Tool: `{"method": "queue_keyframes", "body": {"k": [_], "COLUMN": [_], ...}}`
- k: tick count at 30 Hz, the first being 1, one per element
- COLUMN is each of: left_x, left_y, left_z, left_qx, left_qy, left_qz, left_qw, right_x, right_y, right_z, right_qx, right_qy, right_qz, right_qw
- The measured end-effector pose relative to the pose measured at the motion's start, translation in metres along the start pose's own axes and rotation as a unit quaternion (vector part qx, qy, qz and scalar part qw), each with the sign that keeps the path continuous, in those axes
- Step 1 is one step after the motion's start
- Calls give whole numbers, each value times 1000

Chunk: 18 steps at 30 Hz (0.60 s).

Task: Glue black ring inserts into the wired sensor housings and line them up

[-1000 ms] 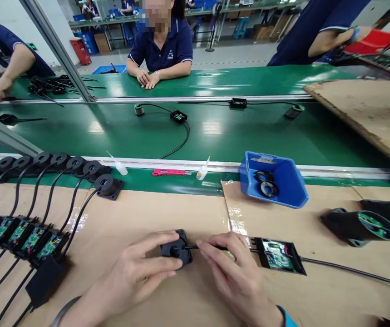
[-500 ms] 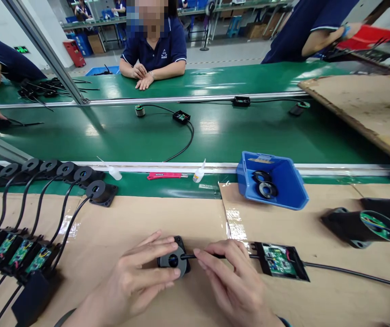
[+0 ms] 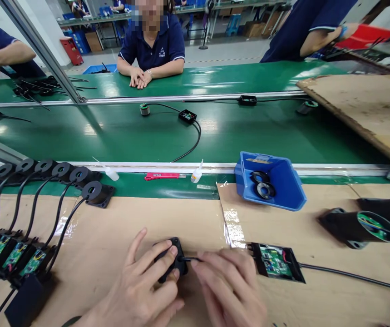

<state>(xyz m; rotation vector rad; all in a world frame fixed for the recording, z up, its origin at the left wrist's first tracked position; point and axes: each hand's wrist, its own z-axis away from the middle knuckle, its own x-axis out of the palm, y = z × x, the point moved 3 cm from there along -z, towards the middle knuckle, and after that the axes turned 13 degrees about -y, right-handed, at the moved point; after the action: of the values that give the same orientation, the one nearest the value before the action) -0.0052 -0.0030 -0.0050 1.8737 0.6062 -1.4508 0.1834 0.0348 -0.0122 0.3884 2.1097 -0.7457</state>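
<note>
On the cardboard-covered bench, my left hand (image 3: 147,277) grips a small black flanged housing (image 3: 180,250), its fingers lying across the top and hiding much of it. A black cable (image 3: 188,259) comes out of the housing's right side. My right hand (image 3: 230,281) pinches that cable close to the housing. Beyond my right fingers lies an open black box (image 3: 278,262) with a green circuit board inside. Another cable (image 3: 348,274) runs from this box to the right edge.
At left stand several black housings (image 3: 96,194) cabled to open circuit boxes (image 3: 33,263). A blue bin (image 3: 286,186) holds black rings. A red cutter (image 3: 164,176) and glue bottles (image 3: 196,175) lie along the bench's back edge. Black cylindrical housings (image 3: 348,227) lie at right. Co-workers sit across the green belt (image 3: 130,141).
My left fingers have shifted across the housing's top, covering its round opening. Parts on the belt have moved slightly right. The co-worker at far left has let go of a black part and lifted their hand.
</note>
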Motion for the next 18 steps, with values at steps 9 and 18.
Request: {"method": "queue_keyframes", "body": {"k": [9,18], "left_x": [10,10], "left_y": [-7,-34], "left_z": [5,-3], "left_qx": [-22,-125], "left_qy": [-9,95], "left_qz": [108,439], "left_qw": [994,885], "right_x": [24,29], "right_y": [-39,-48], "right_z": [-4,-4], "right_qx": [-50,-67], "right_qy": [-17,-31], "right_qz": [140,201], "right_qw": [989,977]}}
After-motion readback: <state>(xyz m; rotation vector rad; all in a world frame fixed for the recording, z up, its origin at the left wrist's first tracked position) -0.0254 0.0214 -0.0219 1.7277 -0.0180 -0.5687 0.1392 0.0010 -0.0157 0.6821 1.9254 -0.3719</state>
